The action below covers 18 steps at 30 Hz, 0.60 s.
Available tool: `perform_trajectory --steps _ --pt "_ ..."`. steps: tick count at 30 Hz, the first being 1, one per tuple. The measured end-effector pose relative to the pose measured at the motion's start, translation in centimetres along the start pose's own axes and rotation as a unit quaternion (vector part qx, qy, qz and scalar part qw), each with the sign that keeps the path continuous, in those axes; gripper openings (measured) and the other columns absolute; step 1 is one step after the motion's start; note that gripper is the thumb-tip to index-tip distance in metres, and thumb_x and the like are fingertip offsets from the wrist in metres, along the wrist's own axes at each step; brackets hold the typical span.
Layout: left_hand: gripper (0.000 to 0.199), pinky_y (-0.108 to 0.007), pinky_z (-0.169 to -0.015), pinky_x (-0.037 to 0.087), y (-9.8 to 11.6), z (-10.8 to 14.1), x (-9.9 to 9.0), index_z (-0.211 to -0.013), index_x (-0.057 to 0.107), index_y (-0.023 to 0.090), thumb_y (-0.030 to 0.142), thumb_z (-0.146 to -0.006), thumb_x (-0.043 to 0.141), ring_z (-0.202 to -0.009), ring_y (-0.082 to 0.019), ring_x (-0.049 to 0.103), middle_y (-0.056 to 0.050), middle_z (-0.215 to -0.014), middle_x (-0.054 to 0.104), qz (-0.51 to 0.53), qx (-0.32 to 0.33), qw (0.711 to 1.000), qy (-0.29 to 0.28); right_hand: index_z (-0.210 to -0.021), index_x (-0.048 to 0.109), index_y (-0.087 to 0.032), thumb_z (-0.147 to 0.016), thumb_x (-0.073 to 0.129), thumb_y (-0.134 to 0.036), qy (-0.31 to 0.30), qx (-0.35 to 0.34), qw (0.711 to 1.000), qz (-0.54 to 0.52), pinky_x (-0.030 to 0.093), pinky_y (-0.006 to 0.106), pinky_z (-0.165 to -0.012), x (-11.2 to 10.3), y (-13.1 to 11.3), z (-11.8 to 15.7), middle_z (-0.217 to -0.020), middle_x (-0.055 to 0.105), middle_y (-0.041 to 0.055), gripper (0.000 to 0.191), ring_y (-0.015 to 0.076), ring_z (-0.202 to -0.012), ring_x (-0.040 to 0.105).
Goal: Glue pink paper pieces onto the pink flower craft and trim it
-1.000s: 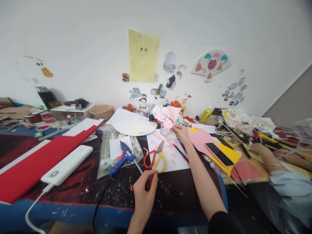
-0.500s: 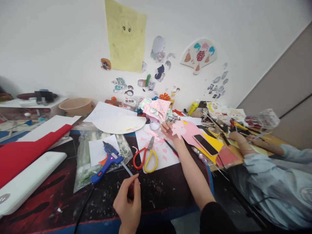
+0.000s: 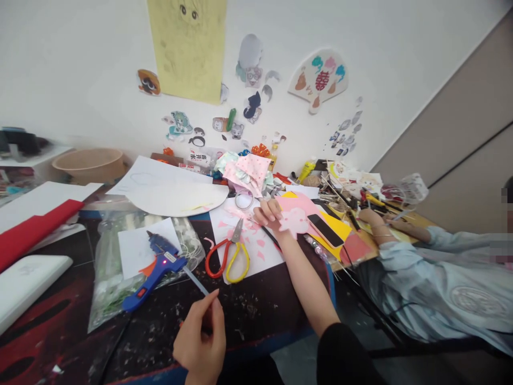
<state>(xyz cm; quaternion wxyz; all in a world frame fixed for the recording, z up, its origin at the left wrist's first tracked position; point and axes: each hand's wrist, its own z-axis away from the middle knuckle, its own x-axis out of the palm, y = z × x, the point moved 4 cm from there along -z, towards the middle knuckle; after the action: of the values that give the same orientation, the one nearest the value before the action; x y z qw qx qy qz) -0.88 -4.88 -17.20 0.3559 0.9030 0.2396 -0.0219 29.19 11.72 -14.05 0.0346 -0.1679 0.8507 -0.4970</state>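
Observation:
My left hand (image 3: 202, 337) is closed in a pinch at the front of the table, its fingertips beside the end of a glue stick (image 3: 196, 280); what they hold, if anything, cannot be made out. That stick juts from a blue hot glue gun (image 3: 156, 270) with a lit red light, lying on a white sheet and plastic bag. Farther right, my right hand (image 3: 269, 211) has its fingers curled around a pale pink paper cutout (image 3: 295, 222), which overlaps the wrist. Scissors (image 3: 230, 251) with one red and one yellow handle lie between my hands on paper strewn with pink scraps.
A phone (image 3: 325, 230) rests on yellow and pink sheets at right. Tape (image 3: 243, 199) and crumpled pink cloth (image 3: 248, 172) are behind. White board (image 3: 172, 187), red sheet (image 3: 40, 230) and power bank (image 3: 32, 283) occupy the left. A co-worker's arm (image 3: 379, 227) is at right.
The view has tilted down and shifted right. The pink cutout has turned and come slightly nearer with my right hand. My left hand keeps its pinch by the glue stick.

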Motion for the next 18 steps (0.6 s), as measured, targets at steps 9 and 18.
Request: perform_trajectory --steps 9,18 --pt "0.011 -0.017 -0.048 0.041 0.4 -0.2 -0.1 -0.098 0.074 0.015 0.012 -0.09 0.067 -0.045 -0.005 0.054 0.002 -0.068 0.07 -0.004 0.022 1.0 0.0 -0.05 0.028 -0.028 -0.05 0.07 -0.09 -0.033 -0.019 0.999 0.003 0.035 0.03 -0.052 0.4 0.0 -0.2 -0.042 0.022 -0.0078 0.075 0.0142 -0.048 0.033" --pt "0.01 -0.019 -0.052 0.041 0.7 0.0 0.0 -0.097 0.074 0.016 0.013 -0.092 0.066 -0.048 -0.005 0.053 0.003 -0.067 0.067 0.008 -0.023 1.0 0.004 -0.046 0.033 -0.026 -0.048 0.067 -0.092 -0.094 0.007 0.995 -0.02 0.037 0.026 -0.052 1.6 1.0 -1.4 -0.04 0.033 -0.0072 0.074 0.0095 -0.049 0.041"
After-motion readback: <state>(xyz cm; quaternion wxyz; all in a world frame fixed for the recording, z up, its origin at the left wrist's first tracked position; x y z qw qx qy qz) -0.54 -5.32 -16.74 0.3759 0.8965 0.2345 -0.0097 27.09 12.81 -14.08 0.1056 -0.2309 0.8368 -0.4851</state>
